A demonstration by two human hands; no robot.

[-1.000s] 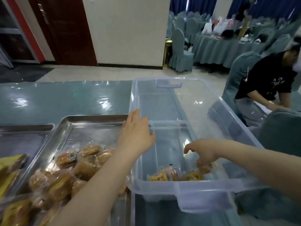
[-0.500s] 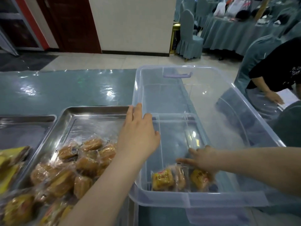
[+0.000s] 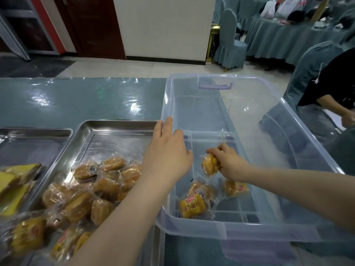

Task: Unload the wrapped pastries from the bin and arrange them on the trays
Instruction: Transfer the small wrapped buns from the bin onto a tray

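Note:
A clear plastic bin (image 3: 288, 120) stands on the table at the right. My right hand (image 3: 229, 163) is inside it and grips one wrapped pastry (image 3: 209, 165), lifted off the bin floor. Three more wrapped pastries lie in the near end of the bin, one with a yellow label (image 3: 192, 205). My left hand (image 3: 167, 152) rests flat on the bin's left rim, fingers straight. A steel tray (image 3: 115, 129) beside the bin holds a pile of several wrapped pastries (image 3: 90, 191).
A second steel tray (image 3: 36, 137) at the far left holds yellow packets (image 3: 17, 181). A person in a black shirt (image 3: 334, 83) sits beyond the bin at the right. Covered chairs and tables fill the room behind.
My right hand has closed on a pastry and raised it from the bin floor. The left hand stays on the bin rim. The view has tilted down.

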